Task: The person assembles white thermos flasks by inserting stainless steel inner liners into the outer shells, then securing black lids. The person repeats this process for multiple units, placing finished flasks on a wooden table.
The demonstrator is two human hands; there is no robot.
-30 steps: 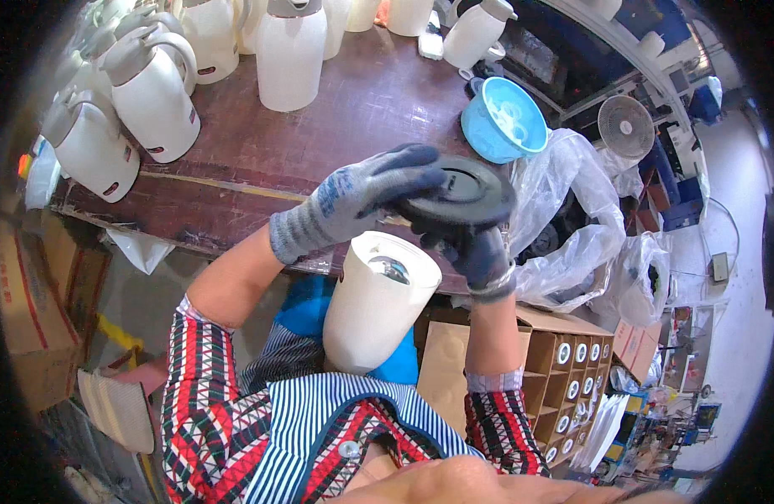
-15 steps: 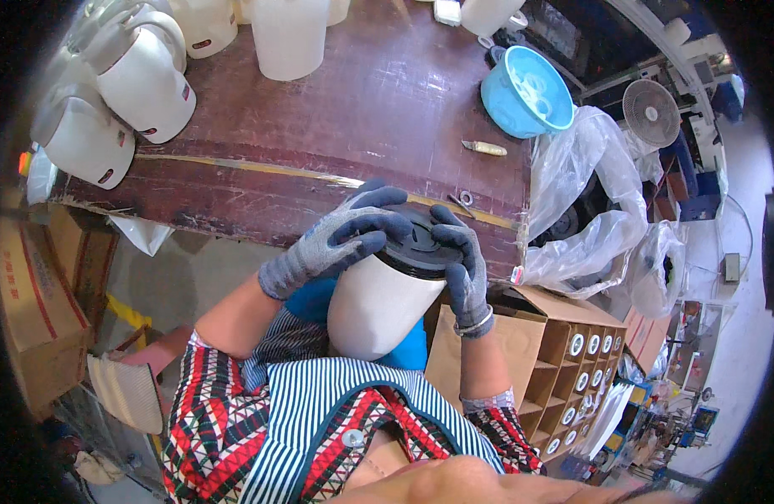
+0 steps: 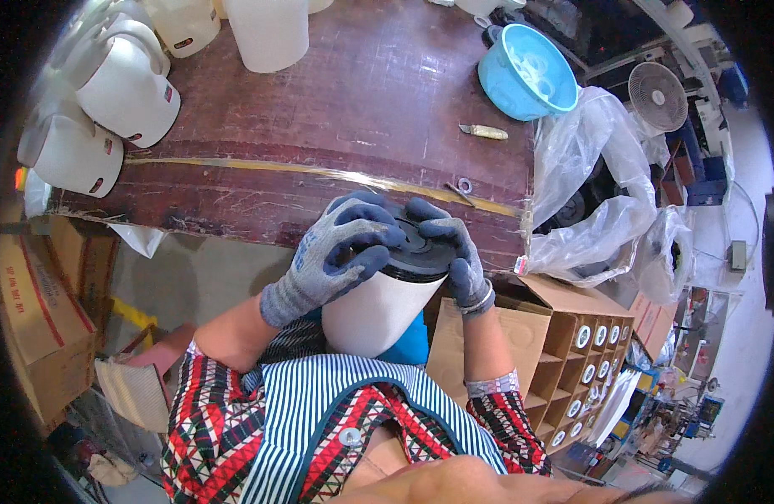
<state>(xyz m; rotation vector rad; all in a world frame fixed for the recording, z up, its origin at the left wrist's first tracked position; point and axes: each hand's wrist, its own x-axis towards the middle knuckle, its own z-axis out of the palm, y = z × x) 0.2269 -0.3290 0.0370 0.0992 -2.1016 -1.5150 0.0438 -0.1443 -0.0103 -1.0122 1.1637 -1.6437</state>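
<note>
A white rounded container [image 3: 372, 315] is tilted across my lap, below the table's front edge. On its upper end is a round black lid [image 3: 422, 250] with ridges around its side. My left hand [image 3: 332, 252], in a grey and dark blue glove, curls its fingers over the lid's left edge. On the opposite side my right hand [image 3: 459, 259], gloved the same way, wraps its fingers round the rim. Whether the lid is fully seated cannot be made out.
White kettle-like jugs [image 3: 126, 84] stand at the table's left, near a tall white vessel [image 3: 269, 34]. A light blue basin [image 3: 525, 76], a knife [image 3: 485, 132] and a small ring [image 3: 464, 184] are at the right. Beside me stand clear plastic bags [image 3: 584, 227] and a divided cardboard box [image 3: 571, 353].
Both hands have shifted slightly on the black lid, with the left fingers lifted and spread somewhat more. The view has shifted a little.
</note>
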